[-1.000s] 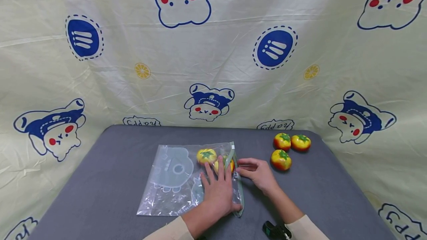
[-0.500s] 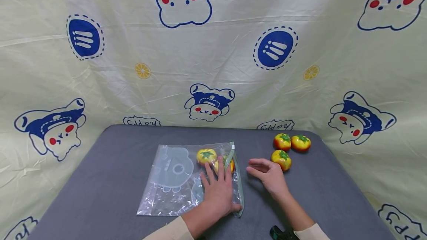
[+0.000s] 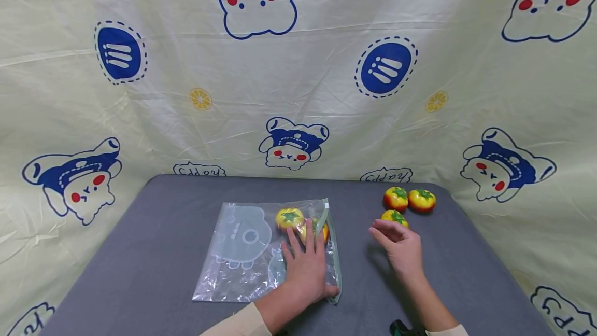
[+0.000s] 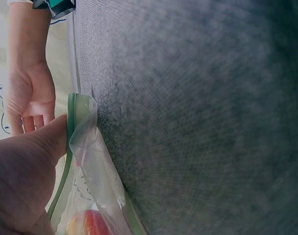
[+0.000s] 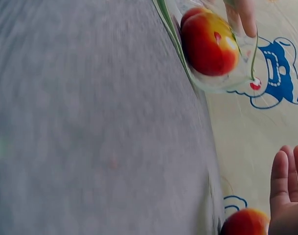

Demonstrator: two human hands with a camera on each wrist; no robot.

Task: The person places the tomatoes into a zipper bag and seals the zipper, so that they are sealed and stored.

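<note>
On the table [image 3: 154,253] before us, a bag [image 3: 228,287] lies just left of centre, two fruits [image 3: 289,219] inside toward its right edge. A left hand [image 3: 305,274] rests on the bag. To the right we see three loose fruits [image 3: 422,201], two side by side behind one; a right hand [image 3: 402,250] is before the front one. Behind the table hangs a curtain [image 3: 322,71].

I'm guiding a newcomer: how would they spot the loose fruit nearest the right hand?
On the grey table, right of the clear bag, lie three loose fruits. It is the front fruit, the only one partly hidden by the right hand.
</note>
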